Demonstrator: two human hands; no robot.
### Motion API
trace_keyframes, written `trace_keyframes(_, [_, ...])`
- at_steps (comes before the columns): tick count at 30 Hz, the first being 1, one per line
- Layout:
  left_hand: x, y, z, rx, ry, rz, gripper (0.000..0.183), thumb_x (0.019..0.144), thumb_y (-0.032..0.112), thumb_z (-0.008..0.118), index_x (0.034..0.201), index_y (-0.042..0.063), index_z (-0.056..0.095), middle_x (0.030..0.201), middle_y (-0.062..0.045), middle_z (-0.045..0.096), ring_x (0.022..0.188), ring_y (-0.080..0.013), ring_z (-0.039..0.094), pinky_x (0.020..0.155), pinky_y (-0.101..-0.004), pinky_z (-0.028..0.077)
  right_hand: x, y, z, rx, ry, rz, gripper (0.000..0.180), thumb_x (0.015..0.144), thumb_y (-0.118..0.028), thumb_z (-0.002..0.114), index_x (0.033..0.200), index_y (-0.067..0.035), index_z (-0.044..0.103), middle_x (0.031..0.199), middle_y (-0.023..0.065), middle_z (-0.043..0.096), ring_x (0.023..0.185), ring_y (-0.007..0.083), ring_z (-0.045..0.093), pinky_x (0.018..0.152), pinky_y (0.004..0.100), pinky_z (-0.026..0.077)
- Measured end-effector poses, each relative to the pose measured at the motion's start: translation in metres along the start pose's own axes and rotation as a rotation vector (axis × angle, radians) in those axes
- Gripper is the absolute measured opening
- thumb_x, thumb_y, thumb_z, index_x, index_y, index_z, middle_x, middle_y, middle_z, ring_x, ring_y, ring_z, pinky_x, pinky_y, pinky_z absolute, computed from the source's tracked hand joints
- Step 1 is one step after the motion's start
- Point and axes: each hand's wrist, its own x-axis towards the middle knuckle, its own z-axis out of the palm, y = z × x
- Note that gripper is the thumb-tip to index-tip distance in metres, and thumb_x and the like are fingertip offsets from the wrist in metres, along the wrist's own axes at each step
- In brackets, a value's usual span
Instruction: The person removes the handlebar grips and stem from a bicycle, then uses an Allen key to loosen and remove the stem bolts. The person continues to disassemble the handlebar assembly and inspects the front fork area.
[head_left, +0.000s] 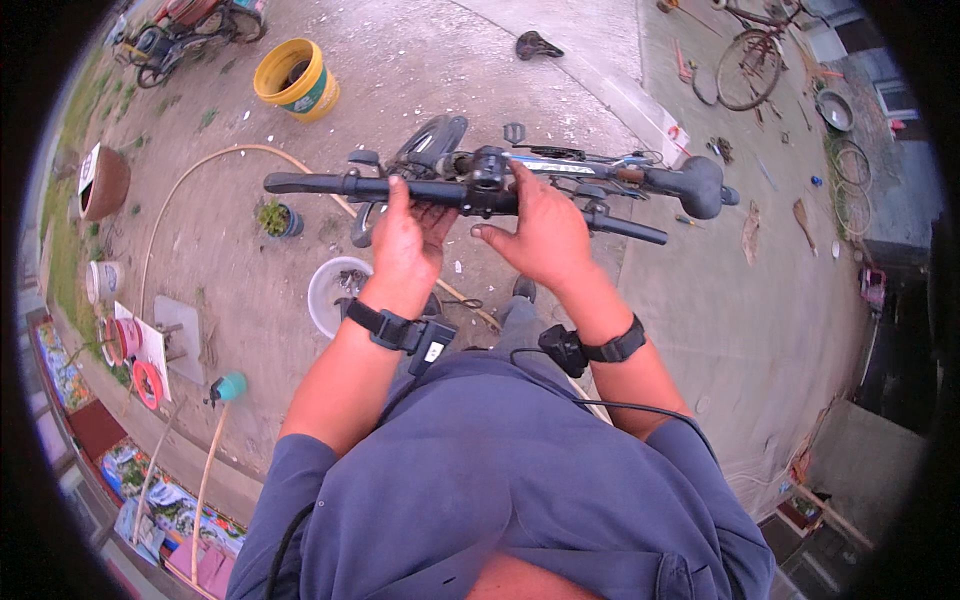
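A bicycle with a black handlebar (315, 184) stands crosswise before me, its saddle (694, 184) to the right and its front wheel (427, 146) beyond the bar. My left hand (411, 240) holds the handlebar left of the stem, thumb on the near side and fingers beneath. Across the bar just right of the stem clamp (489, 171) lies my right hand (547, 229). Its index finger reaches up to the clamp, and its thumb is stretched out below the bar. The other right fingers are partly hidden. A blue and white frame tube (562, 166) runs behind that hand.
A white bucket (322, 296) holding dark parts stands by my feet. Further off are a yellow bucket (311, 101), a potted plant (277, 219) and a loose saddle (537, 46). A hose (161, 202) curves over the ground. Tools and another bicycle (750, 67) are at right.
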Motion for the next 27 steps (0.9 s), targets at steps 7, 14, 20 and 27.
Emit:
trace_keyframes(7, [-0.017,-0.006,0.008,0.020,-0.120,-0.013,0.044,0.108,0.044,0.051,0.121,0.004,0.062,0.125,-0.014,0.067,0.117,-0.0283,0.065,0.105,-0.0443,0.050,0.044,0.038,0.011,0.362,-0.361,-0.096,0.068,0.073,-0.047,0.088,0.121,-0.004,0.067,0.097,0.0160,0.074,0.094,0.0306,0.072,0.083,0.0398,0.057])
trace_keyframes(14, [-0.051,0.088,-0.021,1.634,-0.314,1.139,0.037,0.090,0.016,0.075,0.122,0.003,0.063,0.115,-0.014,0.069,0.106,-0.0333,0.068,0.093,-0.0414,0.056,0.035,0.065,0.018,0.546,-0.340,-0.054,0.048,0.079,-0.041,0.089,0.103,-0.003,0.069,0.082,0.0040,0.066,0.078,0.0148,0.061,0.072,0.0337,0.051])
trace_keyframes(20, [-0.031,0.155,0.010,2.190,-0.484,1.498,0.038,0.080,0.015,0.075,0.115,0.006,0.064,0.117,-0.012,0.065,0.113,-0.0313,0.065,0.102,-0.0469,0.050,0.044,0.070,0.004,0.409,-0.479,-0.008,0.064,0.077,-0.046,0.089,0.119,-0.002,0.067,0.093,0.0070,0.067,0.089,0.0194,0.063,0.081,0.0354,0.053])
trace_keyframes(27, [-0.004,0.162,0.018,2.702,-0.534,1.107,0.011,0.083,0.014,0.065,0.092,0.010,0.060,0.090,-0.006,0.063,0.091,-0.0248,0.067,0.080,-0.0400,0.055,0.042,0.068,0.006,0.418,-0.396,-0.036,0.046,0.071,-0.041,0.090,0.084,-0.002,0.068,0.071,0.0067,0.061,0.068,0.0203,0.060,0.064,0.0355,0.047])
